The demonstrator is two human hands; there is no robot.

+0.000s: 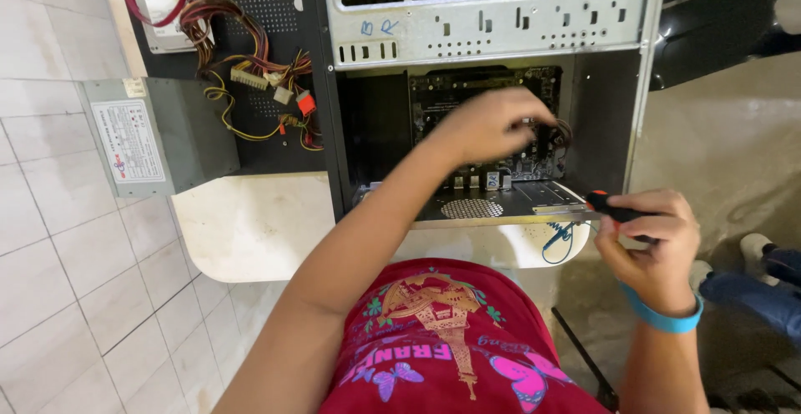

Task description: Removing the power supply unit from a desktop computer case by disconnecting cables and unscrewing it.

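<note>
An open metal computer case (488,26) lies on a white table, its motherboard (450,97) showing inside. My left hand (492,122) reaches into the case over the motherboard, fingers curled near some dark cables at the board's right side; whether it grips anything cannot be told. My right hand (651,239) is outside the case at its front right corner and holds a screwdriver (613,208) with an orange and black handle, its metal shaft pointing left along the case edge. A blue band sits on that wrist.
A grey power supply (158,143) rests at the left on the table (250,222), with a bundle of coloured wires (259,63) running over a black panel. A blue cable (561,239) hangs off the case's front. Another person's shoes (763,255) are at the right. White floor tiles lie at left.
</note>
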